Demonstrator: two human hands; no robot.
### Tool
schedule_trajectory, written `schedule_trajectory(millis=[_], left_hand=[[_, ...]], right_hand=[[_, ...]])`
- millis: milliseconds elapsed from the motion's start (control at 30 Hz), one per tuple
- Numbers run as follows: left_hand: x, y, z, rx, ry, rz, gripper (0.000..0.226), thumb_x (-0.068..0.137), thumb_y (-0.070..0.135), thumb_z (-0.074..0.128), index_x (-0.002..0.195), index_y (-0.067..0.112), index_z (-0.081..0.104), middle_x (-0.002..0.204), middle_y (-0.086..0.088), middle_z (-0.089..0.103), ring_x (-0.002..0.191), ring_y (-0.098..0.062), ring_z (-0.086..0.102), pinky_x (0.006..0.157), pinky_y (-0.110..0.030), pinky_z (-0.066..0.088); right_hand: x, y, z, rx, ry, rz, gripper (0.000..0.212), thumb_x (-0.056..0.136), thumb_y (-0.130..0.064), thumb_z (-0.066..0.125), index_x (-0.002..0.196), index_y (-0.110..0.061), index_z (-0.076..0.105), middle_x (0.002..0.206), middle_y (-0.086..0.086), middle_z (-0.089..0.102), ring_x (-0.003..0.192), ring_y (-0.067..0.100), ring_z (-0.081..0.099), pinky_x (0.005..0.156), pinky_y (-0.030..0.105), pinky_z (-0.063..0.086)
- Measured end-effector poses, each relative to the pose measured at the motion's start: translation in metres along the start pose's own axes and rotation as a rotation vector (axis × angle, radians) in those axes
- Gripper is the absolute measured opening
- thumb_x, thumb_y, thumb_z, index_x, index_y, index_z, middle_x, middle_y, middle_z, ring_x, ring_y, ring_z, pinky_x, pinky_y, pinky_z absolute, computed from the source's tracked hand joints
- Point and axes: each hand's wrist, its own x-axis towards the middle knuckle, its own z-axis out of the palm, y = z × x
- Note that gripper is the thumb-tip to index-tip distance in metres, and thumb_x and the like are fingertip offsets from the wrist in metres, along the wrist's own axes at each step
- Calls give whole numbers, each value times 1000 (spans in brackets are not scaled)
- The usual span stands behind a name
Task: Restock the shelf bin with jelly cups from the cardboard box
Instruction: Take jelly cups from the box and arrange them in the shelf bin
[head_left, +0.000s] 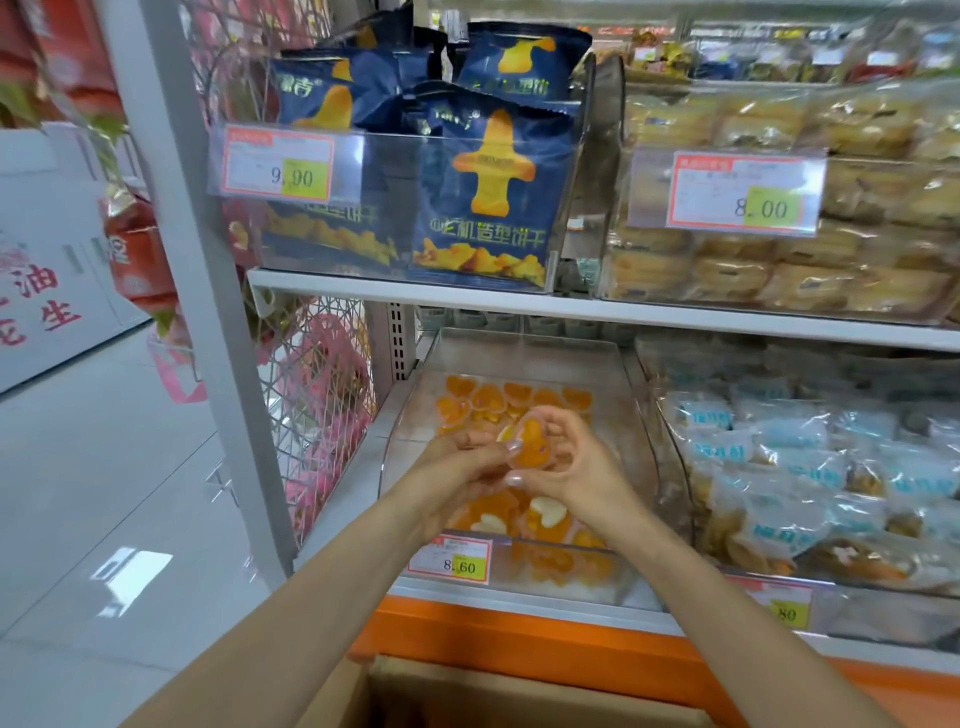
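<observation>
Placing step, I judge. Left hand (460, 462) and right hand (579, 465) meet above the shelf bin (519, 358), fingers curled round one orange jelly cup (530, 441) held between them. Loose cups (488, 400) lie beyond and beneath the fingers. Next move calls for lowering, letting go, then reaching down to the cardboard box (467, 696).

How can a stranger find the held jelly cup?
Look at the clear bin tagged 8.60 on the lower shelf. Over it, the left hand and right hand hold one orange jelly cup. It alone is lifted; the others lie inside.
</observation>
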Motion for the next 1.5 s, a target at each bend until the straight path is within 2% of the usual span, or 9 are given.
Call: schedule_trajectory(millis=[200, 367, 500, 667, 800, 933, 1233, 1367, 1500], left_hand=[[0, -1, -1, -2, 52, -2, 22, 88, 16, 62, 105, 3, 59, 92, -13, 67, 75, -17, 66, 66, -22, 57], [2, 5, -6, 219, 146, 28, 29, 90, 31, 58, 107, 9, 63, 83, -7, 67, 67, -13, 65, 59, -24, 57], [3, 3, -5, 226, 130, 21, 28, 84, 25, 67, 100, 6, 54, 79, -8, 63, 53, -9, 61, 50, -19, 54], [8, 0, -4, 282, 116, 62, 25, 80, 23, 71, 90, 8, 53, 73, -6, 60, 48, -6, 58, 47, -17, 49], [16, 8, -5, 372, 85, 80, 20, 85, 25, 67, 85, 11, 52, 68, -3, 60, 45, -2, 58, 44, -16, 47], [29, 18, -15, 572, 15, 111, 15, 88, 26, 63, 85, 13, 56, 72, 0, 62, 58, -6, 59, 51, -16, 47], [89, 49, -43, 1134, -179, 195, 31, 88, 24, 62, 111, 3, 60, 92, -3, 61, 82, -14, 56, 66, -16, 42], [113, 63, -52, 1439, -155, 269, 44, 90, 43, 56, 125, 17, 53, 125, -3, 57, 115, -19, 53, 96, -27, 43], [133, 60, -63, 1793, -183, 310, 37, 97, 34, 42, 132, 24, 47, 136, -4, 47, 126, -24, 39, 104, -35, 35]], right_hand=[[-5, -6, 2, -228, 62, -79, 60, 68, -21, 84, 109, -46, 48, 110, -6, 57, 97, 10, 58, 79, 20, 50], [-11, -23, -10, -253, -235, -114, 84, 70, -7, 80, 126, -54, 39, 112, -17, 51, 81, 4, 55, 72, 17, 51], [-9, -22, -10, -211, -168, -94, 62, 68, -8, 81, 108, -45, 51, 97, -7, 58, 79, 10, 55, 69, 19, 49], [-8, -17, -9, -292, -163, -52, 64, 69, -18, 83, 116, -43, 49, 100, -8, 61, 81, 8, 60, 73, 26, 53], [-3, -18, -6, -46, -147, 91, 44, 68, -3, 80, 100, -27, 61, 93, 1, 65, 77, 12, 63, 73, 26, 56], [4, -22, -4, 276, -79, 289, 35, 72, 13, 70, 101, -7, 63, 88, 12, 64, 70, 22, 66, 62, 27, 59], [57, -15, 6, 502, 44, 540, 19, 85, 10, 56, 98, -4, 59, 81, 21, 67, 60, 26, 69, 55, 33, 59], [75, -4, 12, 422, 96, 642, 7, 88, 1, 58, 84, -5, 59, 54, 8, 65, 42, 13, 63, 39, 18, 49], [85, 14, 16, 326, 94, 778, 19, 92, -1, 52, 74, -6, 54, 39, 2, 58, 26, 4, 47, 29, 11, 30]])
